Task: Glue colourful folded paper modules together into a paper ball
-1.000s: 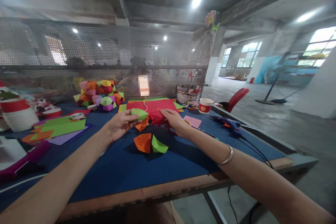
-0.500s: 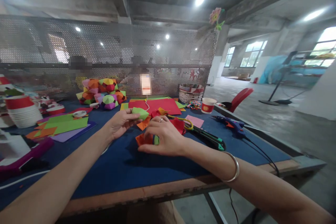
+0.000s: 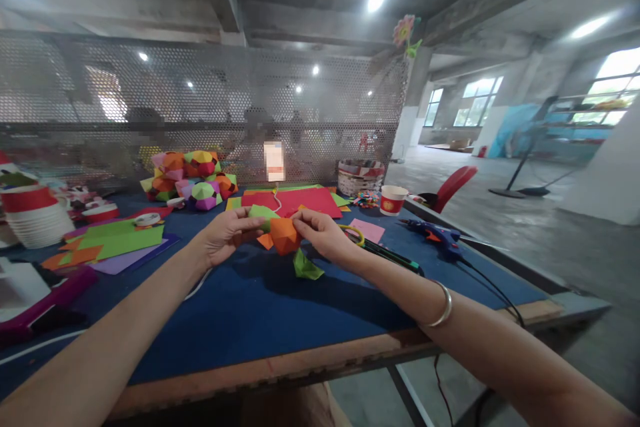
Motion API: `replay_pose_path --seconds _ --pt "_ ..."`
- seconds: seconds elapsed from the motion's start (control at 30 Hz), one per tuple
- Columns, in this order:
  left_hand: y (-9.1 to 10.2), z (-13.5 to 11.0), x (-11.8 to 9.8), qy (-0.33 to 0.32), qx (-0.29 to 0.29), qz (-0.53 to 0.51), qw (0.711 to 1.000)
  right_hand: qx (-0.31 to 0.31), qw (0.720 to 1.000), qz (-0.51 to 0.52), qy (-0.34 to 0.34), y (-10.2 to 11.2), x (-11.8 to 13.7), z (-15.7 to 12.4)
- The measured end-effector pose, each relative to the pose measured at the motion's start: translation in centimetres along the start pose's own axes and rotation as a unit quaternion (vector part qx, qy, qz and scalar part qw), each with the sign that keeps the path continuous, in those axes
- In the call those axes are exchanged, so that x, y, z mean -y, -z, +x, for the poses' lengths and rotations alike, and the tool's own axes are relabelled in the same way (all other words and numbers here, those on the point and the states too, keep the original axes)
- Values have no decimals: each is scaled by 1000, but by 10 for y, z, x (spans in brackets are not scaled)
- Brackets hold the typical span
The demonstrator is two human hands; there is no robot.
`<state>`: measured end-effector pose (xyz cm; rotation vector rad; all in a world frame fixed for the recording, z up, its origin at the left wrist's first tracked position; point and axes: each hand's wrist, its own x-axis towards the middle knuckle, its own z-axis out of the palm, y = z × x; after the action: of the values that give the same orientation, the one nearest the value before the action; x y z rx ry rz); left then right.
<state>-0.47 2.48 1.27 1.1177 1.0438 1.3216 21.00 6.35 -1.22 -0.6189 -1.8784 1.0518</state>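
My left hand pinches a green folded paper piece between thumb and fingers. Right beside it, an orange folded paper piece is held up by my right hand, its thumb and fingertips closed on the upper edge. The two pieces meet or overlap in view; whether they are joined I cannot tell. Below my right hand, another green folded paper piece lies on the blue tabletop. Yellow-handled scissors and a dark green cutter lie just right of that hand.
Red paper sheets lie behind my hands. Finished paper balls stand back left, near green sheets and stacked paper cups. At right are a glue gun with its cord, a paper cup and a woven basket.
My right hand has picked up the orange piece from the table and brought it up against the green piece in my left hand. The left hand has hardly moved.
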Motion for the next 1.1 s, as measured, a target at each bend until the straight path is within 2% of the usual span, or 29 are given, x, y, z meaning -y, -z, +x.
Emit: replay_pose_path --seconds 0.13,0.43,0.73,0.97,1.1 --pt "-1 -4 -6 30 17 16 999 -33 999 12 -41 6 -11 8" --pt "-12 -13 -17 68 -21 -4 997 -19 1000 -6 -14 10 -14 9" --pt "-3 -12 -13 83 48 27 995 31 999 9 -6 8 -5 5" --pt "-3 -12 -11 90 73 47 992 46 999 10 -7 8 -8 5" --pt "-3 -10 -9 89 83 50 991 48 998 -13 23 9 -14 8"
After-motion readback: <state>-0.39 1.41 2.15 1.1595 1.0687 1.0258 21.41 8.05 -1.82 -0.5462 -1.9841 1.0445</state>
